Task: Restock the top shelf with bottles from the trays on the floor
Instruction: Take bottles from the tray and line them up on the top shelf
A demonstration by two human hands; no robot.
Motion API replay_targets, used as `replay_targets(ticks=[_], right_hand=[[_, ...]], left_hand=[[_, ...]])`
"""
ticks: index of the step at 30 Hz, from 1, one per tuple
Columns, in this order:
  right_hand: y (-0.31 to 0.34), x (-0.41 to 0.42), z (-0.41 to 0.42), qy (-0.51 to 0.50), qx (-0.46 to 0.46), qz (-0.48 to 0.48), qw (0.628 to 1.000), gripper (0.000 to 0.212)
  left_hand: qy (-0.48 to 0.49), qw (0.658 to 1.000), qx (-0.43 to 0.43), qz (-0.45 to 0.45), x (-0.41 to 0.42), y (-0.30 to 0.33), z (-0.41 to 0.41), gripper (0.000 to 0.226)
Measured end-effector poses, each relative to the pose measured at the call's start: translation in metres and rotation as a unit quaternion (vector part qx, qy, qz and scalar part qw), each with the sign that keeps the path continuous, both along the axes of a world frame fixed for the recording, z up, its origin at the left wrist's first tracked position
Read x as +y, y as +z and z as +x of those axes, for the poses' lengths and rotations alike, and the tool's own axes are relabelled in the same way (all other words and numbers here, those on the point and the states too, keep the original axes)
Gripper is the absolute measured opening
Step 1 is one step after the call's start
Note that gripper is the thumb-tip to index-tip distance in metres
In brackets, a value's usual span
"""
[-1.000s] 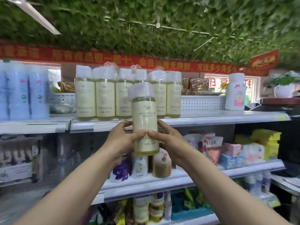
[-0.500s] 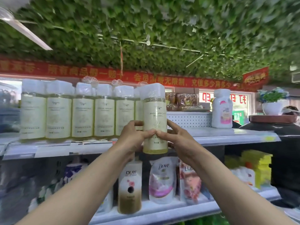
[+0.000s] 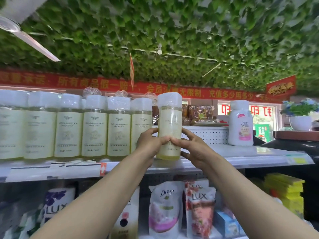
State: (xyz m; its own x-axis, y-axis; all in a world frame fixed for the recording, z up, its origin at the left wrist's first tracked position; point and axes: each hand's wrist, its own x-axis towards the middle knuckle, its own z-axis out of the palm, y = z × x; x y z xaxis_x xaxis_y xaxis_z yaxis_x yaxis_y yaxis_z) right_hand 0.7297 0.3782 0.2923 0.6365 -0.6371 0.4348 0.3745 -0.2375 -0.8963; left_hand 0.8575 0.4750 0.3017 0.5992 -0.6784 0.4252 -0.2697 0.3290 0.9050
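Change since a second ago: both hands have carried the bottle up and to the right, from below the shelf lip to level with the top shelf; its base now sits at, or just above, the shelf surface.

Left hand: wrapped round the left side of the bottle's lower half, thumb across the front label, fingers curled behind.

Right hand: clasped on the right side of the same bottle, thumb meeting the left thumb on the label, fingers spread round the back.

Bottle: pale yellow, upright, white cap wrapped in film. It stands at the right end of the row, just beside the last shelved bottle. I cannot tell whether the base is fully down.

Row of matching bottles: lined along the front of the top shelf, labels facing out, running off to the left.

White bottle with pink label: stands alone further right on the same shelf, well apart, with bare shelf between.

Lower shelf: Dove pouch and Lux pouch below; not part of this job.

Trays: not in view from here; the floor is out of sight.

Step in hand: seating this bottle as the next one in the row.

Next move, as I judge it: settle the base flat, nudge it against its neighbour with the label forward, then let go gently so the tall bottle does not rock or knock the row, and go back down for another.
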Motion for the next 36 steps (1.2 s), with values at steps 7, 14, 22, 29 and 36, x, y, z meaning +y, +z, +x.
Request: replay_targets(ticks=[7,14,22,29,36], right_hand=[[0.015,-0.022,0.005,0.005,-0.012,0.010,1.000,0.069],[0.018,-0.038,0.019,-0.002,-0.015,0.031,0.999,0.075],[0.016,-0.054,0.042,-0.015,0.025,0.046,0.999,0.065],[0.016,-0.062,0.050,-0.022,0.076,0.028,0.996,0.062],[0.015,-0.072,0.063,-0.037,0.090,0.032,0.995,0.063]], left_hand=[[0.034,0.999,-0.005,-0.028,-0.019,0.013,-0.005,0.065],[0.050,0.999,-0.001,-0.021,-0.030,0.012,-0.006,0.057],[0.031,0.999,0.018,0.009,-0.046,0.006,-0.015,0.028],[0.032,0.999,0.039,0.013,-0.058,0.000,-0.019,0.040],[0.048,0.999,0.019,0.014,-0.059,-0.011,-0.021,0.040]])
